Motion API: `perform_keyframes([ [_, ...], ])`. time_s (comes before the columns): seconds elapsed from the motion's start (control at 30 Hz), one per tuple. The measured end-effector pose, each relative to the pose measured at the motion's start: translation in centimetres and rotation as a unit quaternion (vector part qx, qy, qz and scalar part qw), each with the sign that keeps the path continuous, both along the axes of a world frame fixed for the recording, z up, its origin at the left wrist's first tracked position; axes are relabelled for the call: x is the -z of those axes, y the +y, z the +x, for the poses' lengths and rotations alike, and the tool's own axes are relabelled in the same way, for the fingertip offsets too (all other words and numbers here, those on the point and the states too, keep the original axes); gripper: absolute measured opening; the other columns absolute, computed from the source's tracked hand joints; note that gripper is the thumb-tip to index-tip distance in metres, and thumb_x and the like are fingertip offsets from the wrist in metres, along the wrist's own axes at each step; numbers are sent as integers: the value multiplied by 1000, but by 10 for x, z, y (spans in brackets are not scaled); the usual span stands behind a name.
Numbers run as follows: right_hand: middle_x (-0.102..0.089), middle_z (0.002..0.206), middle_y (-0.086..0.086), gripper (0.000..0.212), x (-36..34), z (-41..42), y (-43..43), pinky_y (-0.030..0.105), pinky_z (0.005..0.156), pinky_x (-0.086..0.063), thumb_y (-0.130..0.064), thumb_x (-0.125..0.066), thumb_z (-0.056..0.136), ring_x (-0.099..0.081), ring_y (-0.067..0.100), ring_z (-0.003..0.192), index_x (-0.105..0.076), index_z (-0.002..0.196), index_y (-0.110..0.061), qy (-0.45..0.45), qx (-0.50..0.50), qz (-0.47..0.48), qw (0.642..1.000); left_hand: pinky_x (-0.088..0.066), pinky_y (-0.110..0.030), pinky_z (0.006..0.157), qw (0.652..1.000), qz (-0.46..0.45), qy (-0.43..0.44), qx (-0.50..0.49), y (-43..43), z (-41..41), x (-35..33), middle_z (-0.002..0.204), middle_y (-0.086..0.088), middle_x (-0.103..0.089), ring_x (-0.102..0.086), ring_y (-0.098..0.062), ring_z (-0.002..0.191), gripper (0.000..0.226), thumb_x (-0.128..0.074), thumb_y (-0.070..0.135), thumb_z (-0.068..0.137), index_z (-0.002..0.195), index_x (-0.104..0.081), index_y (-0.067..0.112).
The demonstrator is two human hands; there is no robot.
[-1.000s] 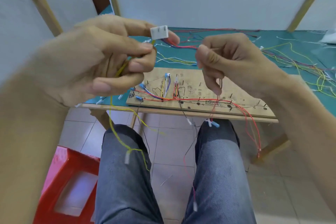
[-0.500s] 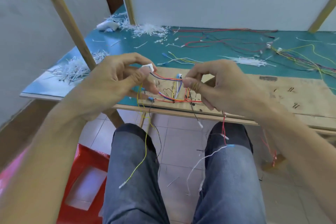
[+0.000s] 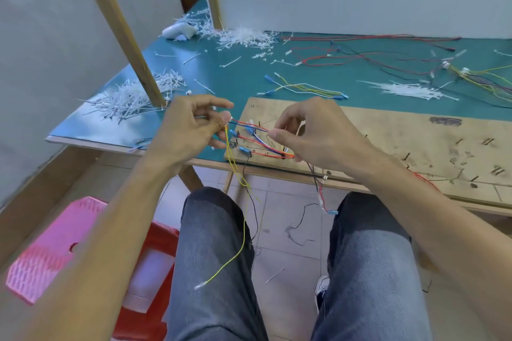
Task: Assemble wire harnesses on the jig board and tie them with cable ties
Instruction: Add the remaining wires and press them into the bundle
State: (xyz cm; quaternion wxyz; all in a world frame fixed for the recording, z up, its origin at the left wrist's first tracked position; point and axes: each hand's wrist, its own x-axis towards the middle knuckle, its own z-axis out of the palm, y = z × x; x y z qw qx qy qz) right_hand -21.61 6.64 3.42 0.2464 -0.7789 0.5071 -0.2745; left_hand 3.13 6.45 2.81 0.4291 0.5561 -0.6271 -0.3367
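Observation:
A wooden jig board [image 3: 388, 130] lies on the green table, its left end strung with red, blue and white harness wires [image 3: 257, 144]. My left hand [image 3: 191, 126] hovers just left of the board and pinches a small white connector, mostly hidden by the fingertips, from which red and blue wires run right. Yellow wires [image 3: 241, 219] and a black one hang from that hand down past the table edge over my knees. My right hand [image 3: 313, 133] is over the board's left end and pinches a thin wire between thumb and forefinger.
Heaps of white cable ties [image 3: 135, 97] lie at the table's left, far back [image 3: 243, 37] and right [image 3: 407, 90]. Loose red, black and yellow wires [image 3: 360, 57] sprawl across the green table [image 3: 235, 77]. A slanted wooden post [image 3: 124, 33] stands left. A red stool [image 3: 144, 271] sits by my left knee.
Both hands have dropped from in front of my face to the board's left end. The view has swung left and down, and the white connector is now mostly hidden in my left fingers.

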Motion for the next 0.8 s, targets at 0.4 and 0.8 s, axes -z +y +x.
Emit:
perform_keyframes([
  [0.4, -73, 88, 3, 17, 20, 30, -22, 43, 83, -58, -32, -72, 96, -68, 30, 89, -72, 82, -22, 145, 30, 25, 989, -52, -18, 64, 970, -45, -191, -143, -22, 0, 62, 61, 23, -66, -64, 9, 64, 9, -80, 34, 88, 81, -83, 29],
  [0.8, -72, 88, 2, 13, 31, 27, -17, 44, 85, -58, -27, -66, 96, -67, 30, 90, -73, 88, -20, 137, 65, 23, 988, -41, -3, 59, 979, -35, -115, -166, -22, -7, 75, 61, 24, -70, -66, 7, 61, 13, -83, 34, 85, 72, -80, 35],
])
